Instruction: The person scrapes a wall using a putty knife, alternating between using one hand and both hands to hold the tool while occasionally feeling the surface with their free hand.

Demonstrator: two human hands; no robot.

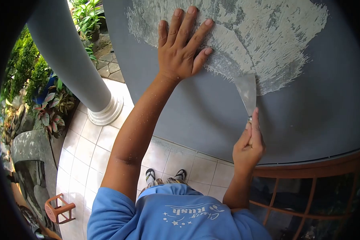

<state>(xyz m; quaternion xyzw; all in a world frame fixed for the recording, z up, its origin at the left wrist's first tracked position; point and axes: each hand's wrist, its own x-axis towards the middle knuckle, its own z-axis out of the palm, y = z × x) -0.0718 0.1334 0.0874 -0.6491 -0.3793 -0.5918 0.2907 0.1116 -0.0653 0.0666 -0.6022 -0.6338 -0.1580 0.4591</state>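
Observation:
My left hand (181, 49) lies flat with fingers spread, on the lower left part of a rough, whitish scraped patch (276, 32) on the grey wall (196, 108). In my right hand (249, 145) is a putty knife (247, 90), gripped by its handle with one finger stretched along it. Its wide metal blade points up, and the blade's edge meets the lower border of the patch. A thin crack-like line runs through the whitish area above the blade. The handle is mostly hidden by my fingers.
A round grey column (68, 52) with a white base (106, 112) stands at left, beside plants (44, 80). An orange-brown plastic stool (60, 209) sits on the tiled floor (84, 148). At lower right is a brown-framed window (300, 192).

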